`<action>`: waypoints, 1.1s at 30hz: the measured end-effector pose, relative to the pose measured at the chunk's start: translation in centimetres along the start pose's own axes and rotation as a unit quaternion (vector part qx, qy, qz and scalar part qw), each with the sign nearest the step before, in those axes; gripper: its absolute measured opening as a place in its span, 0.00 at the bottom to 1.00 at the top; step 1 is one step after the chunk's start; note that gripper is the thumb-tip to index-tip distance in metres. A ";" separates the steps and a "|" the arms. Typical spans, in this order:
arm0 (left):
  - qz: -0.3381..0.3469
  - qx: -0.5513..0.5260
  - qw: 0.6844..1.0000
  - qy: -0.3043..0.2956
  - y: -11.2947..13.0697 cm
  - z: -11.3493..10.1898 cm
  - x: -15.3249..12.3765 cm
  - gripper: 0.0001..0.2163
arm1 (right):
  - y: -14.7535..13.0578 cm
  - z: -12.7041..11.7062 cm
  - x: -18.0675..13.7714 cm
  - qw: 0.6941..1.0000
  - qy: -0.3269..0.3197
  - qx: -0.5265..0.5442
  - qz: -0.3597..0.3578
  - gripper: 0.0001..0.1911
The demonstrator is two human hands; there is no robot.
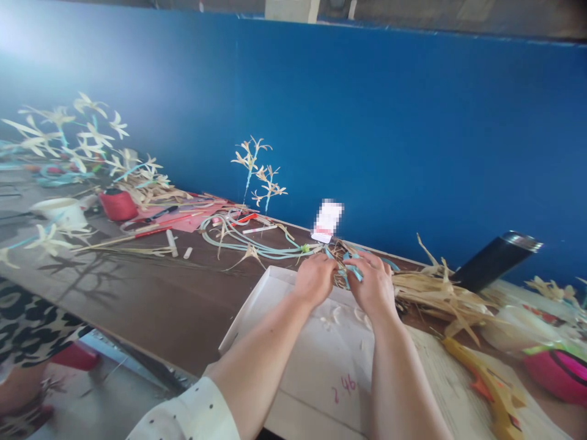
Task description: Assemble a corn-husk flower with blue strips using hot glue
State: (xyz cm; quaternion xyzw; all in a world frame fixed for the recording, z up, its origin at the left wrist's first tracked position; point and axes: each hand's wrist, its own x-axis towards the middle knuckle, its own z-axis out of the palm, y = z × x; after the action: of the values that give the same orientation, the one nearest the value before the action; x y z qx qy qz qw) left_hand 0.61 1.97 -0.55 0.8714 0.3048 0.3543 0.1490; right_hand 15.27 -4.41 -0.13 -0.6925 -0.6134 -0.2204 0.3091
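Observation:
My left hand (316, 278) and my right hand (369, 281) reach over the far edge of a shallow white box lid (293, 366). Both bend their fingers into a tangle of turquoise strips (353, 270) and thin brown stems. Whatever the fingertips pinch there is hidden or too small to name. The lid has pink handwriting and a few pale petal-like scraps in it. Just beyond the hands stands a lit phone (328, 221), its screen blurred out. Dry, straw-coloured husk strips (435, 296) spread out to the right of my right hand.
Turquoise cord (257, 249) lies coiled at left, near two upright husk flowers (250, 156). Further left are red yarn (118, 205), a white cup (62, 212) and more flowers. A yellow glue gun (486, 385) and black bottle (495, 260) are at right. Someone's patterned clothing (32, 321) shows at lower left.

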 end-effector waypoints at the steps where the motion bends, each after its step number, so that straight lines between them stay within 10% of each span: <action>1: 0.004 0.011 1.000 -0.003 -0.1 0.0 0.0 0.12 | 0.1 0.0 0.0 1.000 -0.004 -0.002 0.001 0.10; 12: -0.041 -0.030 0.999 0.014 0.0 0.2 0.2 0.11 | 0.4 -0.1 -0.1 0.985 -0.014 0.107 0.133 0.04; 17: -0.202 -0.249 0.947 0.022 -0.3 0.4 1.1 0.10 | -0.2 0.4 0.3 0.802 0.040 0.433 0.410 0.15; 21: -0.241 -0.360 0.901 -0.007 -0.3 0.4 1.5 0.11 | -0.8 0.8 0.6 0.658 0.030 0.603 0.451 0.16; 33: -0.226 -0.444 0.867 -0.017 -0.6 1.1 1.3 0.15 | -1.6 0.8 0.7 0.620 -0.008 0.669 0.411 0.14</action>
State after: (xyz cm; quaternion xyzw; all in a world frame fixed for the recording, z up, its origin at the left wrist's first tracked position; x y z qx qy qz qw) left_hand 1.87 3.19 -0.92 0.6264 0.3015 0.3937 0.6015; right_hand 13.78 -3.28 -0.03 -0.4764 -0.2452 0.4059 0.7404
